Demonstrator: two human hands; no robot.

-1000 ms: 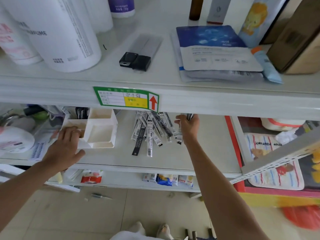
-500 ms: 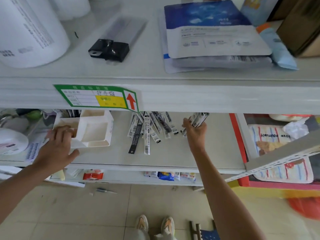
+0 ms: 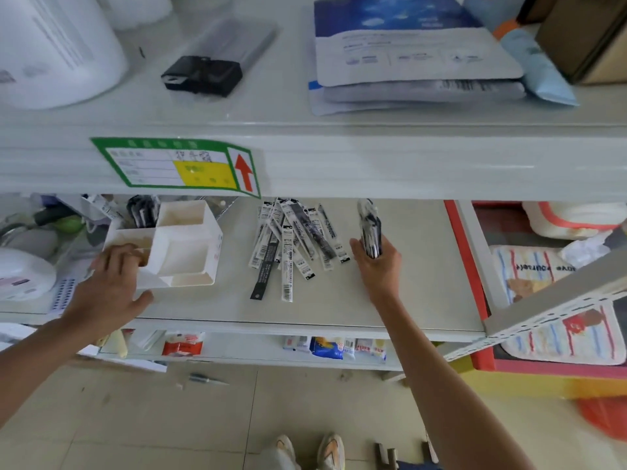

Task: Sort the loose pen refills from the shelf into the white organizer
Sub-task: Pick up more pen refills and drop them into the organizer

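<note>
A white organizer (image 3: 185,252) with three open compartments stands on the middle shelf at the left. My left hand (image 3: 110,288) grips its near left corner, fingers over the rim. A fanned pile of loose packaged pen refills (image 3: 293,244) lies on the shelf just right of the organizer. My right hand (image 3: 376,264) is to the right of the pile, shut on a bundle of pen refills (image 3: 369,225) held upright above the shelf surface.
The upper shelf's front rail with a green price label (image 3: 176,166) overhangs the work area. Clutter and a white round container (image 3: 20,274) sit left of the organizer. A red-edged bin (image 3: 470,266) with cloths borders the shelf on the right.
My right hand has pulled the bundle of refills away from the pile toward the right and turned it more upright. My left hand stays on the organizer.
</note>
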